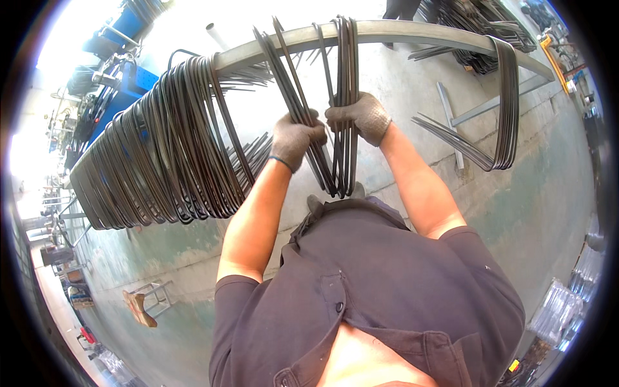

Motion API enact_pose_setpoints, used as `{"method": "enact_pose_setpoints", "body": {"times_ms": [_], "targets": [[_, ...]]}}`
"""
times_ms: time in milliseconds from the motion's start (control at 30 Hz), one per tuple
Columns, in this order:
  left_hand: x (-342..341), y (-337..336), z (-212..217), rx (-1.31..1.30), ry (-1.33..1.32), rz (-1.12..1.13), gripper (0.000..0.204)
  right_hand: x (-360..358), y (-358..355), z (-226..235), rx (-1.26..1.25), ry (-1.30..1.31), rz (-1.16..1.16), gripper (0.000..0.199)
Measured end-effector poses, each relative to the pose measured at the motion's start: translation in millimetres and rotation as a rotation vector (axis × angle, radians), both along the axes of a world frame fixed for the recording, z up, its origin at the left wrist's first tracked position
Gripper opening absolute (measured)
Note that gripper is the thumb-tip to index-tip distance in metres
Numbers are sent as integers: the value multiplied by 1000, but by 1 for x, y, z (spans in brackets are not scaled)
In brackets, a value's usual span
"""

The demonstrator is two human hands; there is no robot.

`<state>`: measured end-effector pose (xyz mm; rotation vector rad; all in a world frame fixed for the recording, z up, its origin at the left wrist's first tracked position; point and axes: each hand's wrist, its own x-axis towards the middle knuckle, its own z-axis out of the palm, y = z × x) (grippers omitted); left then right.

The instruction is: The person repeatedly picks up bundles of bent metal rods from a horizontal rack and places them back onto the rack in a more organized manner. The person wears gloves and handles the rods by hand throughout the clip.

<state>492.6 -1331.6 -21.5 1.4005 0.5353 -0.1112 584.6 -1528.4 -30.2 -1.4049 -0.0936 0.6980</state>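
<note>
Steel hoops (338, 103), twelve o'clock: stiff, springy, heavy; my left hand (295, 138) and right hand (361, 116) clench them mid-side.

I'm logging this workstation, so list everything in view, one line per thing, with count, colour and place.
Rail: one, grey metal, arcing across the top.
Bent wire loops: many, dark, hung on the rail at left.
Loop bundle: one, dark, centre, gripped by both hands.
Loop group: one, dark, on the rail at right.
Stool: one, lower left floor.
Left hand: grey glove, gripping the bundle.
Right hand: grey glove, gripping the bundle.
</note>
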Motion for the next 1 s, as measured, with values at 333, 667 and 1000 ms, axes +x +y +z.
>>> {"method": "enact_pose_setpoints", "body": {"times_ms": [333,667,1000], "targets": [[43,53,46,-258,-25,175,39,-3,4,13,34,13,-71,31],[27,59,69,-185,-141,-138,31,-2,3,-5,-206,-153,-104,28],[-54,70,16,91,110,64,37,18,-7,-42,-546,-387,-148,39]]}}
